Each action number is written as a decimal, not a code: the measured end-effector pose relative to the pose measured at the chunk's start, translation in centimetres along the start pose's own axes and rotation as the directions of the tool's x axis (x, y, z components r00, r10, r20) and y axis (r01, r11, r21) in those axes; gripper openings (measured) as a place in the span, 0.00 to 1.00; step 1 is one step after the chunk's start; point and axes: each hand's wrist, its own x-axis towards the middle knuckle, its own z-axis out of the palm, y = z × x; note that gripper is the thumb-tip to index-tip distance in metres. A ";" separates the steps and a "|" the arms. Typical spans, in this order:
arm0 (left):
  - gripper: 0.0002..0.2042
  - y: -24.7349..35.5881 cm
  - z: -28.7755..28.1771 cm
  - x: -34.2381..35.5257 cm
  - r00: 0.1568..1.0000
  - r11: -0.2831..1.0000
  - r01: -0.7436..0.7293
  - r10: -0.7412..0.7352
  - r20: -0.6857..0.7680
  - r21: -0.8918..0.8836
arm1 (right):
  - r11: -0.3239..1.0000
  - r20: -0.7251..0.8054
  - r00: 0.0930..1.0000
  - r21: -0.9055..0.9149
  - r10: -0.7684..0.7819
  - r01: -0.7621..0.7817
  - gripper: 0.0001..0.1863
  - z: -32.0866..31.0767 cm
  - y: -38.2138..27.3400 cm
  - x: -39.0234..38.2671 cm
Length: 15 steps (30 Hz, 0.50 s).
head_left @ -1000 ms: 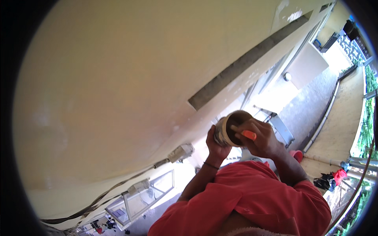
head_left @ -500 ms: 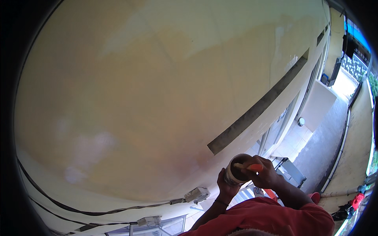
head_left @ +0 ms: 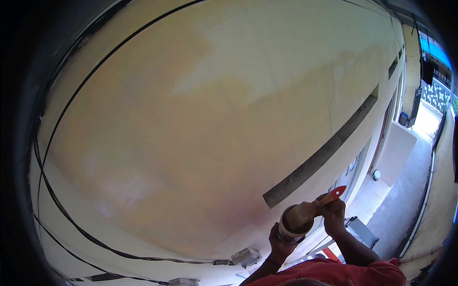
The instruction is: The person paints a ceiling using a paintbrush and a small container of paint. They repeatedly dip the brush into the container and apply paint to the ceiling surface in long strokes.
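Note:
In my left hand (head_left: 280, 244) is a small round paint pot (head_left: 286, 237), fingers wrapped round its side, with its mouth facing up. My right hand (head_left: 335, 213) grips a paintbrush (head_left: 301, 214) by its wooden handle, which ends in a red tip with a hole. The wide brush head lies over the mouth of the pot, partly inside it; whether the bristles touch the contents I cannot tell. Behind both hands rises a large wall (head_left: 191, 143) in patchy yellow and paler cream tones.
A long dark slot (head_left: 319, 155) runs along the wall just above my hands. Black cables (head_left: 114, 250) lead to a grey junction box (head_left: 246, 257) at lower left. Far below are a walkway (head_left: 389, 205), a small tin (head_left: 377, 175) and a grey panel (head_left: 365, 232).
The brush has come partly up out of the pot, its wide head now showing and its red tip pointing up to the right. The view has shifted, bringing more cable in at left.

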 end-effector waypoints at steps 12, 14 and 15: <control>0.41 0.9 -0.8 -2.2 0.991 0.994 -0.047 0.058 0.124 -0.095 | 0.490 -0.117 0.884 0.796 -0.454 0.357 0.08 5.7 -17.6 14.4; 0.41 0.7 -0.4 -2.6 0.991 0.994 -0.055 0.066 0.116 -0.092 | 0.412 -0.097 0.821 0.828 -0.563 0.380 0.10 9.2 -22.7 15.7; 0.41 0.5 -0.1 -2.8 0.993 0.995 -0.061 0.070 0.100 -0.084 | 0.408 -0.085 0.766 0.806 -0.637 0.428 0.11 10.7 -24.5 16.7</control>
